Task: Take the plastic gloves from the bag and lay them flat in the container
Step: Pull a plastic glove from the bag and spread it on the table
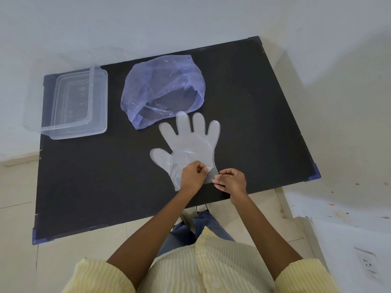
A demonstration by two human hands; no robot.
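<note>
Currently both hands pinch the cuff of a clear plastic glove (191, 144) lying flat near the worktop (84, 187) front edge: left hand (193, 176), right hand (231, 180), fingers curled. Bag (163, 89) behind it; container (74, 102) at back-left corner.

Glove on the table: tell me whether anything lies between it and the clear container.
Nothing visible does. The glove is pinched at its cuff by both hands; bare black table runs left to the container. The purple bag sits behind that path.

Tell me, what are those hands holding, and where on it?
Both hands, left hand and right hand, pinch the plastic glove at its cuff end with their fingers.
</note>
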